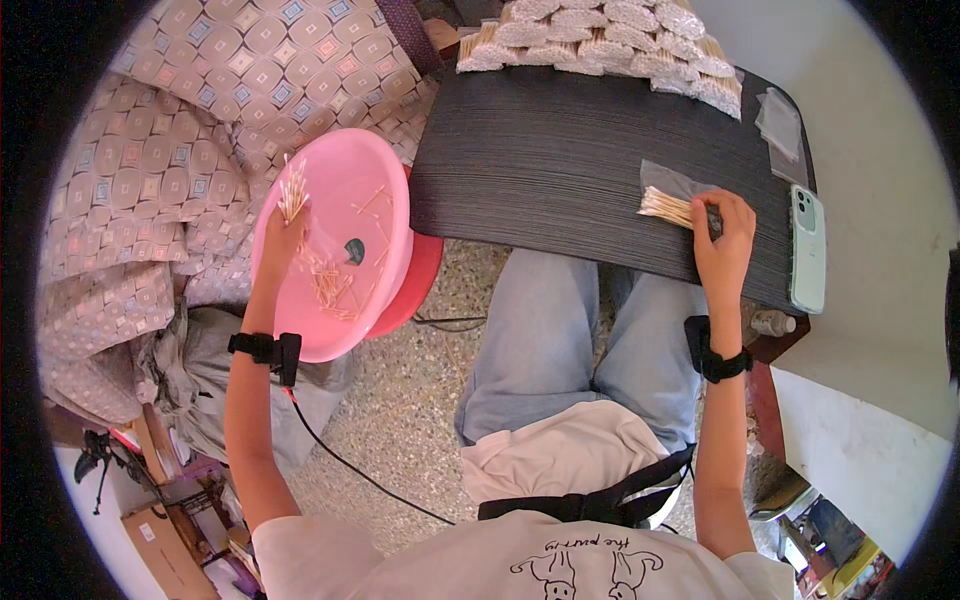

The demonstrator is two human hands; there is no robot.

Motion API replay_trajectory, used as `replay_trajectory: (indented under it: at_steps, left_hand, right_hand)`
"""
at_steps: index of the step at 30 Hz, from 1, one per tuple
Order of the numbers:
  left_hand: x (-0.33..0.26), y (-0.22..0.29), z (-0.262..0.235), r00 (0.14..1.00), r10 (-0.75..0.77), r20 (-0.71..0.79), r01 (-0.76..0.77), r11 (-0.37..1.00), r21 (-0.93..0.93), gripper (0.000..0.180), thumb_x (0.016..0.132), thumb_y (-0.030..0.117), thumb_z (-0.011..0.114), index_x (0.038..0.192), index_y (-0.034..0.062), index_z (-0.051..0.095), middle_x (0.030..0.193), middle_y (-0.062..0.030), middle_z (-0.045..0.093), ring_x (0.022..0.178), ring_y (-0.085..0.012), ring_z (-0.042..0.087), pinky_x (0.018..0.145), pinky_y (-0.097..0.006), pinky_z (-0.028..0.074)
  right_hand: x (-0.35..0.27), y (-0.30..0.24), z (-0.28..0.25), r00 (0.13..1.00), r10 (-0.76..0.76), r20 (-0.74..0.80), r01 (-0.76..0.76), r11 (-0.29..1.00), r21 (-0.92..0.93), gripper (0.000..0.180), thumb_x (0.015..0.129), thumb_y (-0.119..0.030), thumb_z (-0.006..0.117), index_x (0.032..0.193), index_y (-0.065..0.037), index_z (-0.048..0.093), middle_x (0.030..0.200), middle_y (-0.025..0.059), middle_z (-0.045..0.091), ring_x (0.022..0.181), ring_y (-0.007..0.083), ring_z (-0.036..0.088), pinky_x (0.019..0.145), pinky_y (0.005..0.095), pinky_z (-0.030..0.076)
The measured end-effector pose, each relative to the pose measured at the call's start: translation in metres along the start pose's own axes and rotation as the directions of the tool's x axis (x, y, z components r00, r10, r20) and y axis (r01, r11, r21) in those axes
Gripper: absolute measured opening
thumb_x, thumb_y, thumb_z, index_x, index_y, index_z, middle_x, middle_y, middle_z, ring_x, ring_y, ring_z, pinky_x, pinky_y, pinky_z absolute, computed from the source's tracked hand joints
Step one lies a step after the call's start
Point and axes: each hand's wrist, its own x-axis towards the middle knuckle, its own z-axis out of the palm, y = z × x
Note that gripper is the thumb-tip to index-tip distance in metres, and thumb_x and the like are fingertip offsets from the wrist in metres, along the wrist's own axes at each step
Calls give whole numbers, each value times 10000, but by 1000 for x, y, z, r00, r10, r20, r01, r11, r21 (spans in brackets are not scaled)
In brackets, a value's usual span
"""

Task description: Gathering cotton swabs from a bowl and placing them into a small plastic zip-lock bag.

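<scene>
Here, the cotton swabs (664, 206) look slim — pale-stemmed and white-tipped.

dark lettering (587, 546), printed on a pale shirt (450, 555)

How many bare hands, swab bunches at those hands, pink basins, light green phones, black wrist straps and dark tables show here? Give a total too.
Bare hands: 2 (left hand, right hand)
Swab bunches at the hands: 2
Pink basin: 1
Light green phone: 1
Black wrist straps: 2
Dark table: 1
Total: 9
</scene>
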Motion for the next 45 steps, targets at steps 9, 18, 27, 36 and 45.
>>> replay_trajectory:
  at_steps: [9, 18, 27, 36, 45]
  left_hand:
    - [-9, 20, 21, 958, -282, -49, 255, 919, -302, 226, 889, 287, 589, 998, 91, 559, 702, 24, 517, 561, -92, 527, 456, -226, 426]
    - [-26, 57, 46, 936, -320, 147, 347, 767, -540, 314, 918, 159, 443, 1223, 102, 492, 751, -15, 497, 602, -119, 525, 457, -274, 452]
    - [-35, 68, 55, 967, -203, 153, 253, 838, -483, 273, 876, 329, 602, 940, 74, 528, 646, 21, 477, 500, -90, 483, 398, -236, 406]
    - [-42, 65, 52, 968, -206, 145, 247, 888, -389, 316, 870, 397, 594, 937, 92, 546, 681, 27, 484, 511, -74, 485, 396, -230, 384]
    - [-36, 63, 57, 963, -230, 141, 270, 854, -445, 280, 885, 346, 583, 947, 76, 539, 730, -10, 518, 500, -81, 472, 387, -228, 331]
  right_hand:
    - [9, -37, -12, 973, -183, -143, 168, 980, -109, 245, 778, -145, 671, 982, -37, 586, 1000, 126, 583, 968, 285, 519, 858, 384, 386]
    - [1, -194, 60, 864, -170, 473, -249, 673, 697, 487, 725, -346, 729, 995, 33, 585, 879, 158, 615, 717, 266, 604, 645, 350, 488]
    - [15, -233, 132, 782, -219, 583, -295, 694, 656, 575, 671, -369, 756, 984, 89, 606, 756, 155, 657, 709, 231, 652, 658, 315, 504]
    - [20, -213, 122, 861, -181, 475, -286, 599, 748, 145, 722, -120, 652, 789, 7, 668, 699, 147, 654, 642, 274, 639, 623, 329, 502]
    - [46, -136, 44, 841, -89, 533, -357, 648, 672, 143, 839, -95, 601, 921, 17, 635, 708, 31, 625, 632, 79, 576, 584, 220, 471]
